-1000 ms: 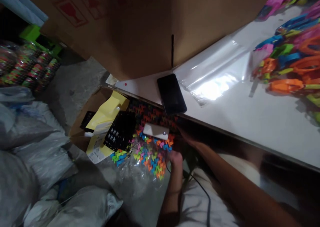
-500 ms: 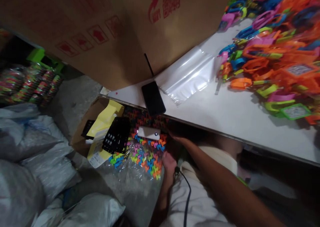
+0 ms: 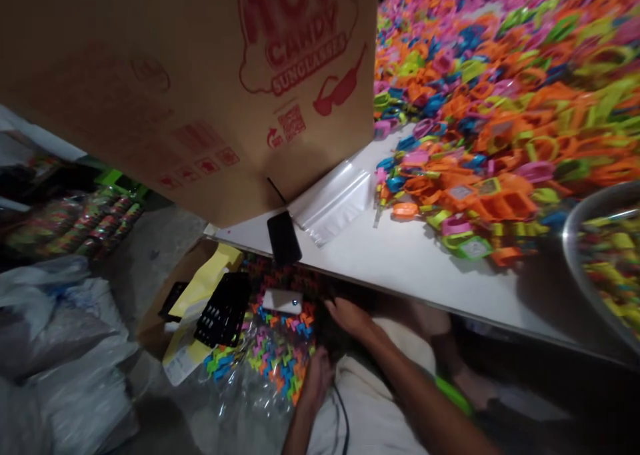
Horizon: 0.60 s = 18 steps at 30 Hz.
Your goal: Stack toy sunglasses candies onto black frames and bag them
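So the clear plastic bag full of small multicoloured zigzag pieces [image 3: 280, 358] is down below the front edge of the white flat surface [image 3: 345, 261], just left of the person. The left hand [image 3: 319, 373] is right by the bag's near side, looks curled, but it's dim and I can't tell whether those fingers are grasping the plastic or just resting near it. The right hand [image 3: 349, 316] is a bit further forward, under the surface's edge; its fingers look bent too, and I can't tell if they've got anything. A white rectangular device with rounded corners [image 3: 279, 301] lies on top of the bag, and a thin black cable [image 3: 344, 408] runs over the pale clothing [image 3: 373, 408].

Beside the bag there's a stack of black perforated plastic pieces [image 3: 225, 311] next to a bright yellow sheet [image 3: 213, 275]. Up on the surface: a black phone [image 3: 284, 239], flat clear plastic sleeves [image 3: 334, 205], a big brown carton with red print [image 3: 200, 95] and a huge heap of colourful plastic toys [image 3: 480, 135].
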Tool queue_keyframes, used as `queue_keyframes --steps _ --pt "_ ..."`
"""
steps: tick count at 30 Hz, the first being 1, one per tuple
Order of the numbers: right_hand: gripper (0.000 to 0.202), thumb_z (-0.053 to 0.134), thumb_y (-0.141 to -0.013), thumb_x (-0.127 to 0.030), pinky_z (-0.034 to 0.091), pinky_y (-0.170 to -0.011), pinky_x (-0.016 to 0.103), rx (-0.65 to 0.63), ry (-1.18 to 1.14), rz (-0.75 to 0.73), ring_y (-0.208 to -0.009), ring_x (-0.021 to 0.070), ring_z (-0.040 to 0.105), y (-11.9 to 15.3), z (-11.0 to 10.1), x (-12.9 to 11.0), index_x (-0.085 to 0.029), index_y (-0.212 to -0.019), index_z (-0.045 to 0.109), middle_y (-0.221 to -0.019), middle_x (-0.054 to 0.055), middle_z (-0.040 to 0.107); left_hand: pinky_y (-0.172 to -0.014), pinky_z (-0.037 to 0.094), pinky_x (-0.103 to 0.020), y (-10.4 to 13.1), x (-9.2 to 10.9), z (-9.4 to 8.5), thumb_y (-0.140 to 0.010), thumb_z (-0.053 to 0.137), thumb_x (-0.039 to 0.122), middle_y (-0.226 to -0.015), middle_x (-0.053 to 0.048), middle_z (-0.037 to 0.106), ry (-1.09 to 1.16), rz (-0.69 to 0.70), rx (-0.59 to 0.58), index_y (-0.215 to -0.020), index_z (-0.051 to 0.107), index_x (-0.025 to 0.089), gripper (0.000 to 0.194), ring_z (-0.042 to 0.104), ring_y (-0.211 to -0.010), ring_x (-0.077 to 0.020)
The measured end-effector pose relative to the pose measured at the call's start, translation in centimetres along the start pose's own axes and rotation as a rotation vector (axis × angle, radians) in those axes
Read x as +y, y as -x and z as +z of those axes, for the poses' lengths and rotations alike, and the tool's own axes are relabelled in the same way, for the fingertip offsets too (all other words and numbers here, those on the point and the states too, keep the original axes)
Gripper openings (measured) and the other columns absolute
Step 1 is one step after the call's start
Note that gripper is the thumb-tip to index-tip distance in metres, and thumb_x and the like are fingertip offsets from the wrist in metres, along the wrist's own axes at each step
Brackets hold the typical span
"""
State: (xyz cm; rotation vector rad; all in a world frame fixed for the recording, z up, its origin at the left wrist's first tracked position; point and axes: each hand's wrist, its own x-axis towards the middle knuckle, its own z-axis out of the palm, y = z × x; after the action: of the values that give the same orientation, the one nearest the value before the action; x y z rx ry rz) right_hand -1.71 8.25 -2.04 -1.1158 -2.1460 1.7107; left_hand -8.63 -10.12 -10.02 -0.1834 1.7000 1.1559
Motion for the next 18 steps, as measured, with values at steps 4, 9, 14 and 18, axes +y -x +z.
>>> queue_keyframes --steps 4,9,14,18 --pt "0.027 0.051 -0.108 -0.036 0.054 -0.104 0.041 0.054 0.025 -0.077 -0.114 0.0279 0.072 5.0 -2.3 0.3 -0.021 -0.119 0.070 -0.119 0.013 0.077 -0.096 0.052 -0.037 2.6 4.4 -2.0 -0.061 0.087 0.046 -0.092 -0.008 0.078 -0.198 0.167 -0.048 -0.080 0.073 0.021 0.035 0.069 -0.106 -0.0316" --pt "0.035 0.053 -0.105 -0.052 0.058 -0.096 0.036 0.168 -0.123 -0.137 -0.103 0.0256 0.075 10.4 -5.3 2.1 -0.024 -0.110 0.073 -0.109 0.008 0.079 -0.086 0.055 -0.037 4.8 14.7 -3.1 -0.096 0.051 0.059 -0.086 -0.006 0.080 -0.813 0.658 0.066 -0.099 0.078 0.022 0.046 0.073 -0.088 -0.0282" --pt "0.053 0.058 -0.094 -0.072 0.062 -0.091 0.036 0.221 -0.207 -0.027 -0.100 0.0298 0.078 11.9 -7.8 3.9 -0.025 -0.101 0.079 -0.104 0.009 0.082 -0.125 0.034 -0.051 2.4 22.8 -8.5 -0.096 0.052 0.051 -0.159 -0.027 0.053 -1.090 0.642 0.525 -0.147 0.055 0.008 0.067 0.046 -0.152 -0.0395" --pt "0.053 0.060 -0.089 -0.074 0.063 -0.084 0.032 0.155 -0.196 0.000 -0.094 0.0301 0.080 11.5 -8.6 3.7 -0.025 -0.094 0.080 -0.101 0.009 0.084 -0.123 0.021 -0.077 -0.3 25.9 -14.9 -0.062 0.089 0.061 -0.170 -0.038 0.029 -1.184 0.386 0.619 -0.156 0.045 0.006 0.117 0.023 -0.157 -0.0605"
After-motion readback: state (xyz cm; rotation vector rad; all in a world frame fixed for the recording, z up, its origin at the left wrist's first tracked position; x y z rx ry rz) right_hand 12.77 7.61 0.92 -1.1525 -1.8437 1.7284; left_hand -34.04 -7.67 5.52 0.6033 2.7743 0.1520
